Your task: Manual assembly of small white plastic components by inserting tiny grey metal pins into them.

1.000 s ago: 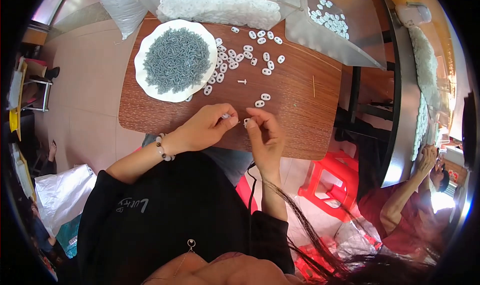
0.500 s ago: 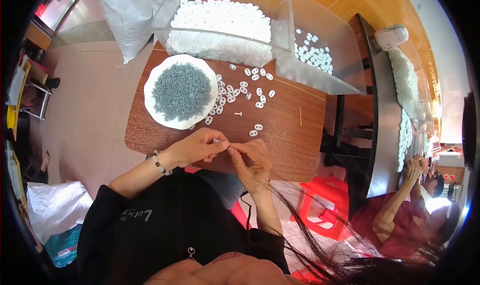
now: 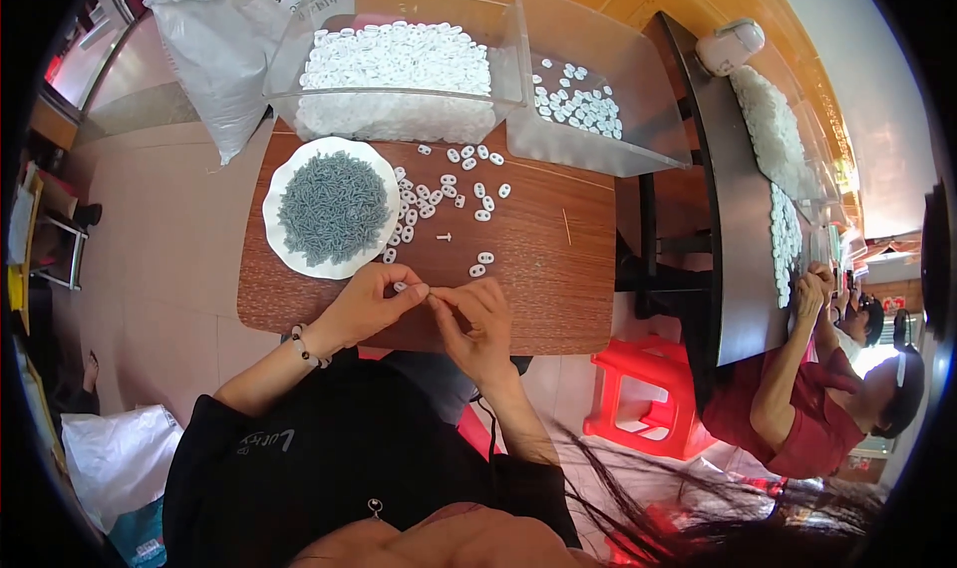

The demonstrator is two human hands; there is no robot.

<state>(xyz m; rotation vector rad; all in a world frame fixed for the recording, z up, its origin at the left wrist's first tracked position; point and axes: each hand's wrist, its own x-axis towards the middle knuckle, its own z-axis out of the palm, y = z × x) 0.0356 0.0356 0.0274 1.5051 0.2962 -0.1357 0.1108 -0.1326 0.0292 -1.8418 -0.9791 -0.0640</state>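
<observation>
Near the table's front edge my left hand (image 3: 367, 305) is closed, pinching a small white oval piece (image 3: 401, 287) between thumb and forefinger. My right hand (image 3: 477, 327) meets it at the fingertips, thumb and forefinger pressed together; whatever is in that pinch is too small to make out. Beyond my left hand stands a white scalloped plate (image 3: 275, 239) heaped with small grey screw-like pieces (image 3: 334, 207). White oval pieces with two dark holes (image 3: 429, 194) lie scattered to its right. A tiny pale T-shaped piece (image 3: 444, 237) rests on the brown table (image 3: 538, 299).
Across the table's back stand a clear bin (image 3: 399, 119) full of white pieces and another bin (image 3: 598, 149) holding fewer. A thin stick (image 3: 567, 227) lies at right. A red stool (image 3: 643, 393) and a dark table (image 3: 733, 219), where another person (image 3: 797, 408) works, are farther right.
The view has shifted, so the table and bins appear farther left and slightly lower. Both my hands stay together in nearly the same pinch, the white oval piece still in the left.
</observation>
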